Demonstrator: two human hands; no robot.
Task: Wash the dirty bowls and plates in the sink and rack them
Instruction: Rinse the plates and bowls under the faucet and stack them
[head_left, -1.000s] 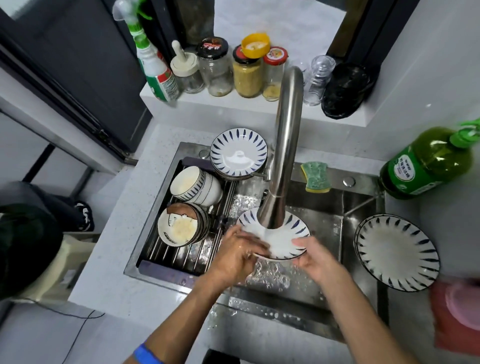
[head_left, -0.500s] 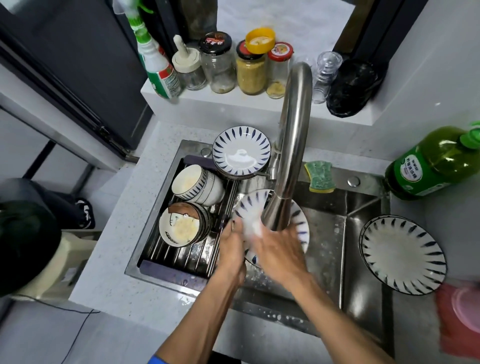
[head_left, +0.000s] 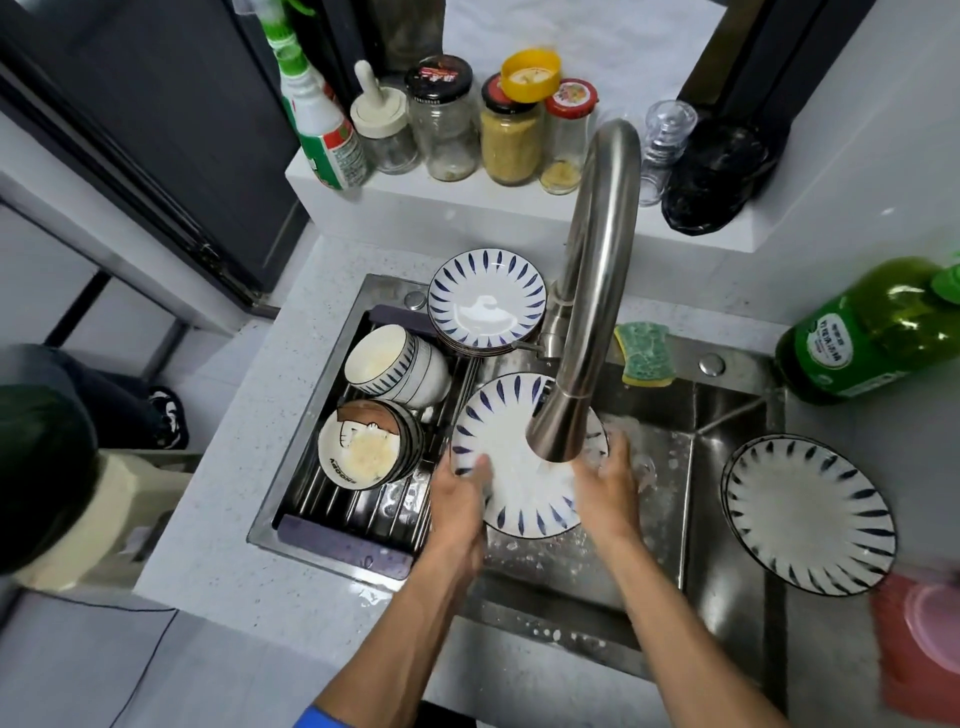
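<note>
A white plate with blue dashes is held over the steel sink, under the faucet spout. My left hand grips its left rim with the thumb on the face. My right hand holds the right rim. On the rack over the sink's left half lie two dirty bowl stacks, one striped and one with a cartoon print. A stack of matching plates stands at the rack's far end. Another such plate sits at the sink's right.
A green-yellow sponge lies on the sink's back rim. A green detergent bottle stands on the right counter, a pink container below it. Jars and a spray bottle line the ledge behind the faucet.
The plate has swung from tilted to face up under the spout. My right hand moved off the plate's face to its right rim, and my left hand shifted along the left rim.
</note>
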